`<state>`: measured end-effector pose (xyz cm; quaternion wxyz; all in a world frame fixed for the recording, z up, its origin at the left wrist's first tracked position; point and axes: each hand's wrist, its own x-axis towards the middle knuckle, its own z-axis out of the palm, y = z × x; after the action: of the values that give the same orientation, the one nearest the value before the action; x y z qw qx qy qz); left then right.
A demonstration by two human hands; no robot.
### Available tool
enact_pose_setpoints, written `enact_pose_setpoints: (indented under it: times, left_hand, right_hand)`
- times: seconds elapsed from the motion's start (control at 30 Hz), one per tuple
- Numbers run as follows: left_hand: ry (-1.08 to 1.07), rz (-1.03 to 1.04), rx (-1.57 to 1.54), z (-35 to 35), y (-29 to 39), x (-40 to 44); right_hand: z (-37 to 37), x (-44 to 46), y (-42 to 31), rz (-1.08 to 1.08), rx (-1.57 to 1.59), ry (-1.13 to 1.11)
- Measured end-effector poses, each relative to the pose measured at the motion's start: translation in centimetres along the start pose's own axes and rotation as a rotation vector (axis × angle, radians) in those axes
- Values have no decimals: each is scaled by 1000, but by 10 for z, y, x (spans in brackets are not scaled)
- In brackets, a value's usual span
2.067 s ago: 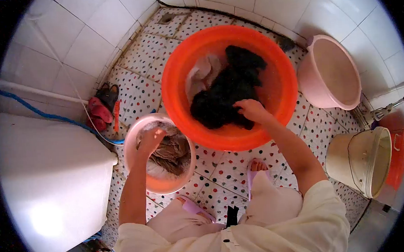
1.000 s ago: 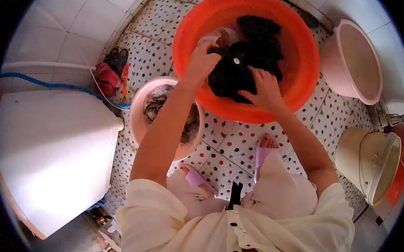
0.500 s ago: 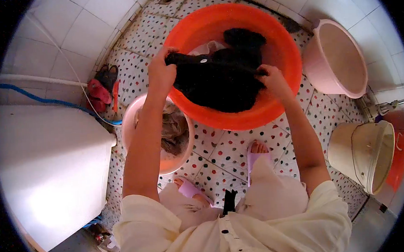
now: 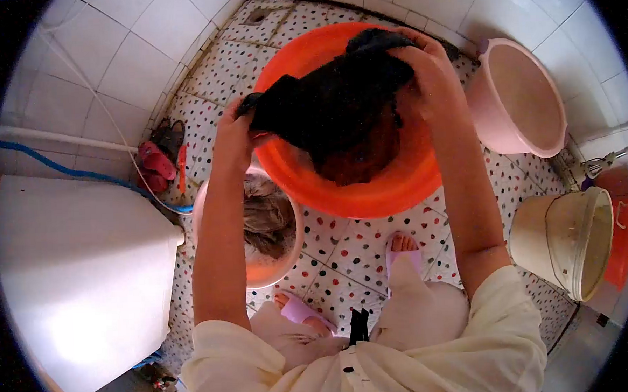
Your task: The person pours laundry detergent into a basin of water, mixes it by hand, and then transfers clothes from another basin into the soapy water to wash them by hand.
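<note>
A black garment (image 4: 331, 101) is stretched between my two hands above a large orange basin (image 4: 391, 201). My left hand (image 4: 235, 133) grips its left end, over the basin's left rim. At the upper right, my right hand (image 4: 431, 68) is closed on the other end, with the cloth bunched by the fingers. The garment's lower part hangs down into the basin, and I cannot tell how much of it touches the water. Beside my left forearm a smaller pink basin (image 4: 296, 242) holds wet brownish cloth (image 4: 266, 215) with some suds.
A pink tub (image 4: 489, 111) stands at the right wall. Nearer me are a cream bucket (image 4: 540, 239) with a wire handle and a red container (image 4: 623, 235). A white appliance (image 4: 86, 276) fills the left side. Red shoes (image 4: 155, 164) lie by the blue hose (image 4: 67, 161).
My right hand has risen up and slightly right with its end of the garment. My left hand has shifted a little left and down. The cloth now slants between them.
</note>
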<state>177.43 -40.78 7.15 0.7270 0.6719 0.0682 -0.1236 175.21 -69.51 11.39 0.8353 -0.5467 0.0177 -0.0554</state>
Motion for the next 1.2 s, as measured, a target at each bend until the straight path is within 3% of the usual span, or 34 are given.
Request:
enact_pose_setpoints:
  times: [0.07,0.17,0.2,0.23,0.3,0.33,0.37,0.4,0.47,0.5,0.53,0.6,0.67,0.7,0.77,0.8,0.87,0.9,0.93,0.97,1.07,1.17,1.2]
  left_hand:
    - [187,-92,-108,7,-1,0]
    - [49,-71,-85,-17,-17,13]
    - [17,-31,174,-21,-17,12]
    - [12,-34,174,-17,-12,7]
    - [-79,147,1064,-4,4,-11]
    - [-115,227,1083,-1,6,-16]
    - [-115,236,1083,-1,4,-16]
    - [-163,151,867,-1,1,-15]
    - [-237,-90,489,5,1,-15]
    - [-247,-90,492,18,6,-23]
    - [-294,-37,457,38,11,-35]
    - [-348,14,429,64,2,-46]
    - [-181,538,710,74,-18,-46]
    - [-196,542,720,74,-15,-49]
    - [-29,409,824,73,-6,-56]
    - [-45,443,657,70,-3,-55]
    - [49,370,695,61,18,-54]
    - [149,292,730,59,31,-58]
    - [134,314,643,62,44,-65]
    - [119,337,555,65,58,-72]
    - [122,359,511,66,90,-82]
    - [176,435,403,86,125,-106]
    - [229,457,300,92,135,-113]
  right_hand:
    - [-17,4,11,23,-110,29]
    - [-55,7,26,103,-373,54]
    - [-70,8,32,151,-527,45]
    - [-92,12,46,153,-529,50]
    - [-130,21,74,88,-866,-7]
    - [-132,20,78,85,-866,-3]
    - [-132,18,80,47,-826,-26]
    - [-121,11,72,10,-785,-47]
    - [-76,-7,51,221,-603,87]
    - [-55,-11,52,185,-594,5]
    - [-34,-13,54,148,-583,-76]
    - [12,-20,63,-150,-577,-283]
    - [50,-34,59,-262,-519,-330]
    - [57,-39,50,-239,-566,-313]
    - [49,-37,34,-214,-602,-496]
    - [41,-36,26,-223,-603,-488]
    - [19,-42,17,-44,-29,-636]
    - [-3,-34,21,-143,-330,-554]
    - [-21,-27,30,-186,-348,-422]
    - [-46,-14,47,-103,-324,-370]
    - [-102,6,112,20,-631,-282]
    - [-97,17,170,98,-413,-301]
    - [-84,23,183,-45,-389,-362]
